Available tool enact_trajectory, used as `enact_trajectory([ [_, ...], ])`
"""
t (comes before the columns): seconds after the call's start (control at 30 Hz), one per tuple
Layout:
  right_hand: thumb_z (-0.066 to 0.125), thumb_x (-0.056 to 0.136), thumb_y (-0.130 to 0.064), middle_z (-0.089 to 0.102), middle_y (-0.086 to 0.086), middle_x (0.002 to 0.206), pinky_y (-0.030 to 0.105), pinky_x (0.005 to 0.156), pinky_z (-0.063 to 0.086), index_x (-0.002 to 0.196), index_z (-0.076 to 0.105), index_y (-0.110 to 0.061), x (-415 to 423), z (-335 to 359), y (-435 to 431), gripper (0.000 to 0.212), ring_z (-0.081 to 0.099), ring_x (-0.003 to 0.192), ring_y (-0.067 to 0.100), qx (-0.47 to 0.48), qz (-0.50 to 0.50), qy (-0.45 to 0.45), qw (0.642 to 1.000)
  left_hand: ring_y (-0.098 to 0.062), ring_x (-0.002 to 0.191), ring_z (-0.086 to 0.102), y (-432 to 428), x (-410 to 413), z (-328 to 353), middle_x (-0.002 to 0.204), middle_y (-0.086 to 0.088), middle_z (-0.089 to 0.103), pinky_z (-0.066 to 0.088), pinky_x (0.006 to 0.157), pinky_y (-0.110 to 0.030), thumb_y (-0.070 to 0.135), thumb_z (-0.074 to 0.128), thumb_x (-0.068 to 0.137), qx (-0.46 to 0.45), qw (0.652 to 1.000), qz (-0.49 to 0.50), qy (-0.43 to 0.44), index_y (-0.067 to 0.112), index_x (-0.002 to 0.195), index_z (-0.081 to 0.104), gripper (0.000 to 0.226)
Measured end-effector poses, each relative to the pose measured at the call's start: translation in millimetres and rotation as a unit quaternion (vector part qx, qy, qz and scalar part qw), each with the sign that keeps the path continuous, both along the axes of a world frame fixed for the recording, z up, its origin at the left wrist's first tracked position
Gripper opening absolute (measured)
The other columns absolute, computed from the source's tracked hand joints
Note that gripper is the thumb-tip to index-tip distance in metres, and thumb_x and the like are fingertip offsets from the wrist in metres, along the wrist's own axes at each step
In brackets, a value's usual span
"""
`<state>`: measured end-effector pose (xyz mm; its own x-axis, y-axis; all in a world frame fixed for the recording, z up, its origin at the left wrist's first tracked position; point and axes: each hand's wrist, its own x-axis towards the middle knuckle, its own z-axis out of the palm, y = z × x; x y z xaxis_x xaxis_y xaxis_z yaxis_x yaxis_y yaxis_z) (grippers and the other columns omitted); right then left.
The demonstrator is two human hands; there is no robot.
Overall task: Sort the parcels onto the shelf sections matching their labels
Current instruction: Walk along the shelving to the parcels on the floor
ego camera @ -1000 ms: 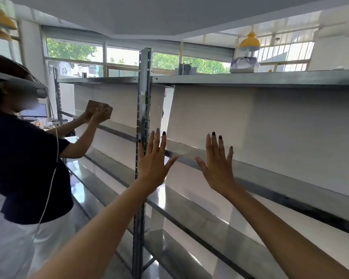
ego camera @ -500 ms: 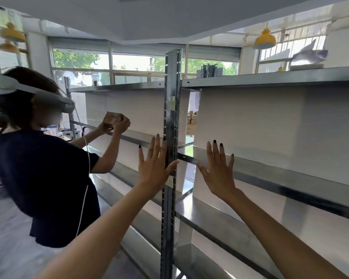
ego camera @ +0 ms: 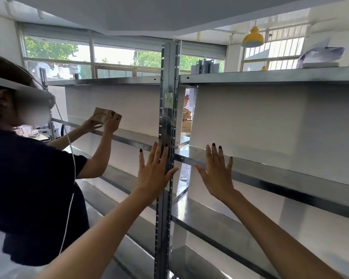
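Brown parcel [ego camera: 107, 117] tilted, metal shelf [ego camera: 270, 170] — bare

The steel post [ego camera: 167, 137] splits the shelf [ego camera: 270, 168]. Right of the post the bays lie open. Left of the post, another person [ego camera: 28, 178] holding a parcel [ego camera: 106, 115] blocks the bay.

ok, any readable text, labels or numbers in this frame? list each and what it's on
Nothing legible.
Pale green label on the shelf upright: dark marks, too blurred to read.
Brown parcel held by the other person: no text can be made out.
Wrapped package on the top shelf: no print readable.
Left hand and right hand are open and hold nothing with a label.
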<state>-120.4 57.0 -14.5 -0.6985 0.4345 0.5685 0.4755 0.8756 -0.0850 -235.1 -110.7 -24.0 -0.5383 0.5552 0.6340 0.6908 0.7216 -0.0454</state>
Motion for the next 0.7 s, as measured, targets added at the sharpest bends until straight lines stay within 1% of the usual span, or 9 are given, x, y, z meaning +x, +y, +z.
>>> enact_trajectory([
  [0.07, -0.021, 0.07, -0.075, -0.008, 0.004, 0.16, 0.053, 0.113, -0.008, 0.151, -0.004, -0.021, -5, 1, 7, 0.098, -0.007, 0.148, 0.025, 0.001, -0.008, -0.009, 1.0, -0.024, 0.144, -0.022, 9, -4, 2, 0.155, -0.002, -0.025, -0.014, 0.114, -0.052, 0.072, -0.014, 0.078, -0.005, 1.0, -0.016, 0.011, 0.022, 0.15, -0.011, 0.088],
  [0.13, 0.0, 0.085, -0.068, -0.009, 0.004, 0.16, 0.053, 0.114, -0.007, 0.151, -0.006, -0.021, -12, 4, 15, 0.081, -0.009, 0.148, 0.024, -0.01, -0.009, -0.014, 1.0, -0.024, 0.143, -0.023, 18, -9, 5, 0.153, -0.001, -0.029, -0.011, 0.116, -0.054, 0.073, -0.021, 0.075, -0.001, 1.0, -0.029, 0.009, 0.022, 0.149, -0.014, 0.09],
  [0.17, 0.009, 0.089, -0.064, -0.01, 0.003, 0.16, 0.053, 0.115, -0.007, 0.151, -0.006, -0.021, -16, 6, 19, 0.077, -0.009, 0.147, 0.024, -0.017, -0.006, -0.012, 1.0, -0.023, 0.143, -0.023, 22, -13, 8, 0.153, 0.0, -0.03, -0.01, 0.116, -0.054, 0.073, -0.021, 0.075, 0.008, 0.999, -0.034, 0.006, 0.023, 0.149, -0.015, 0.09],
  [0.23, 0.018, 0.091, -0.06, -0.01, 0.003, 0.16, 0.053, 0.115, -0.007, 0.151, -0.006, -0.021, -25, 9, 28, 0.075, -0.01, 0.147, 0.023, -0.02, 0.0, -0.007, 1.0, -0.024, 0.144, -0.022, 31, -23, 14, 0.153, 0.0, -0.028, -0.012, 0.115, -0.053, 0.072, -0.018, 0.076, 0.023, 0.999, -0.035, 0.002, 0.023, 0.148, -0.015, 0.087],
  [0.4, 0.018, 0.092, -0.058, -0.01, 0.003, 0.16, 0.052, 0.115, -0.006, 0.151, -0.006, -0.02, -47, 15, 56, 0.074, -0.01, 0.147, 0.023, -0.02, 0.012, 0.008, 1.0, -0.023, 0.143, -0.023, 49, -56, 21, 0.152, 0.0, -0.029, -0.015, 0.112, -0.051, 0.069, -0.008, 0.081, 0.021, 1.0, -0.013, 0.018, 0.025, 0.146, -0.017, 0.079],
  [0.5, 0.017, 0.091, -0.059, -0.009, 0.003, 0.16, 0.051, 0.116, -0.006, 0.151, -0.007, -0.02, -62, 11, 69, 0.075, -0.01, 0.148, 0.023, -0.017, 0.007, 0.003, 1.0, -0.023, 0.143, -0.023, 59, -74, 18, 0.151, 0.0, -0.03, -0.014, 0.114, -0.053, 0.068, -0.015, 0.081, 0.037, 0.999, -0.007, 0.009, 0.026, 0.144, -0.02, 0.076],
  [0.53, 0.016, 0.091, -0.059, -0.009, 0.003, 0.16, 0.051, 0.116, -0.006, 0.151, -0.007, -0.02, -66, 8, 69, 0.075, -0.01, 0.147, 0.023, -0.019, 0.008, -0.003, 1.0, -0.023, 0.143, -0.022, 61, -76, 14, 0.153, 0.0, -0.029, -0.012, 0.115, -0.053, 0.067, -0.014, 0.082, 0.043, 0.999, -0.007, 0.002, 0.026, 0.144, -0.021, 0.075],
  [0.63, 0.008, 0.085, -0.062, -0.01, 0.003, 0.16, 0.052, 0.116, -0.006, 0.151, -0.007, -0.021, -79, 1, 68, 0.079, -0.01, 0.147, 0.023, -0.019, 0.02, -0.016, 1.0, -0.021, 0.144, -0.021, 70, -86, -1, 0.156, 0.0, -0.023, -0.009, 0.116, -0.053, 0.063, -0.002, 0.088, 0.074, 0.997, -0.018, -0.027, 0.029, 0.145, -0.02, 0.069],
  [0.7, 0.008, 0.085, -0.061, -0.011, 0.002, 0.16, 0.052, 0.116, -0.005, 0.15, -0.008, -0.023, -87, 0, 71, 0.078, -0.01, 0.147, 0.022, -0.027, 0.036, -0.011, 0.999, -0.021, 0.145, -0.018, 73, -98, -7, 0.158, 0.0, -0.02, -0.008, 0.116, -0.054, 0.063, 0.003, 0.09, 0.08, 0.996, -0.023, -0.027, 0.031, 0.146, -0.02, 0.069],
])
